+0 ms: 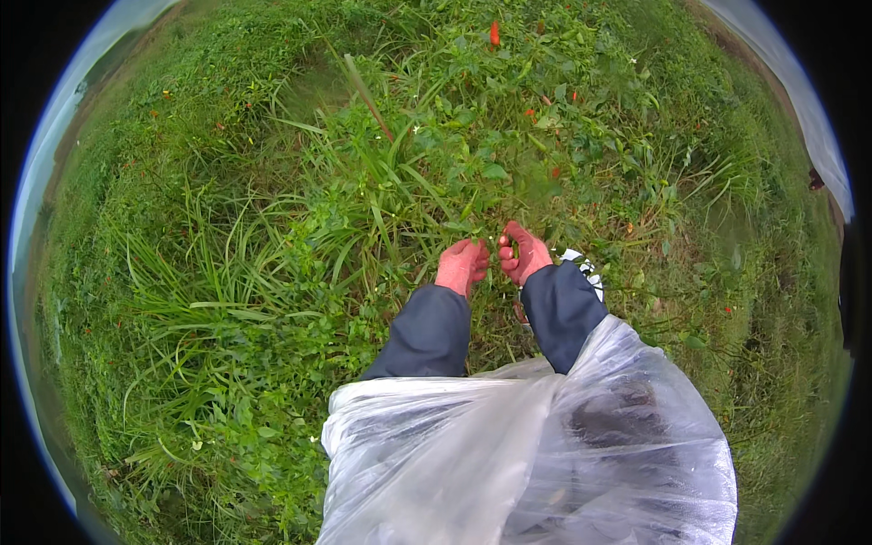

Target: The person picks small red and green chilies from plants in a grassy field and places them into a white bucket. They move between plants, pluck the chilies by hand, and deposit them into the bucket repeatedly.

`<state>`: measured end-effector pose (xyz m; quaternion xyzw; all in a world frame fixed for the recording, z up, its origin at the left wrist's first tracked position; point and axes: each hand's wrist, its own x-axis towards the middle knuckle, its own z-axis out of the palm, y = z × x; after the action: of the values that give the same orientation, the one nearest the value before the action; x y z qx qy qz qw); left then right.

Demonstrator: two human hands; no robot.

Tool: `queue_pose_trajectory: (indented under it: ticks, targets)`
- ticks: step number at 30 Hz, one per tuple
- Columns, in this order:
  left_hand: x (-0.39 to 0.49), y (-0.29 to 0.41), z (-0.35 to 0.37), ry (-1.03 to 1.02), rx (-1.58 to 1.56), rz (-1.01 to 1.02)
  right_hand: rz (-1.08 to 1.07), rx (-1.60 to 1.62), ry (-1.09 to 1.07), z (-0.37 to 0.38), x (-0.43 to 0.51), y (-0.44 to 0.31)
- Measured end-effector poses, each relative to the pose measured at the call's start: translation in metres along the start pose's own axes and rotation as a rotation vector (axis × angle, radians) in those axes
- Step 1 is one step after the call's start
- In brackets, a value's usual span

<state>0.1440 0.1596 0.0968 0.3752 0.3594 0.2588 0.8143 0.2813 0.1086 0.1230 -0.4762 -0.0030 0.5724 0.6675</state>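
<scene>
My left hand (464, 264) is among the chilli plants, its fingertips pinched together at a small green sprig (476, 238). Just to its right, my right hand (526, 253) curls around something slim and green, which looks like a green chilli (514, 249); the fingers hide most of it. The two hands are close together but apart. Leafy chilli plants (494, 170) with green pods stand in front of them. Partly hidden behind my right forearm is a white container (595, 281) with dark marks.
Ripe red chillies hang farther ahead, one large pod (494, 34) near the top. Long grass blades (204, 272) grow thickly to the left. A clear plastic sheet (477, 463) drapes over my body below the dark blue sleeves (432, 334). A pale sheet (804, 102) edges the far right.
</scene>
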Motion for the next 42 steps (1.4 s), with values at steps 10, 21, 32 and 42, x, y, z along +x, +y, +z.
queue_pose_trajectory:
  ticks: [10, 21, 32, 42]
  targets:
    - [0.035, -0.033, 0.031, -0.409, -0.199, -0.3, -0.109, -0.303, 0.203, -0.039, -0.04, 0.009]
    - [0.045, -0.053, 0.027, -0.273, -0.277, -0.211, -0.414, -0.424, 0.067, -0.038, -0.041, 0.012]
    - [0.016, 0.022, 0.014, -0.034, 0.224, 0.289, -0.04, -0.765, -0.29, -0.004, -0.057, -0.022]
    - [-0.043, 0.081, 0.012, 0.024, 0.941, 0.779, 0.014, -0.976, -0.409, 0.03, -0.069, -0.021]
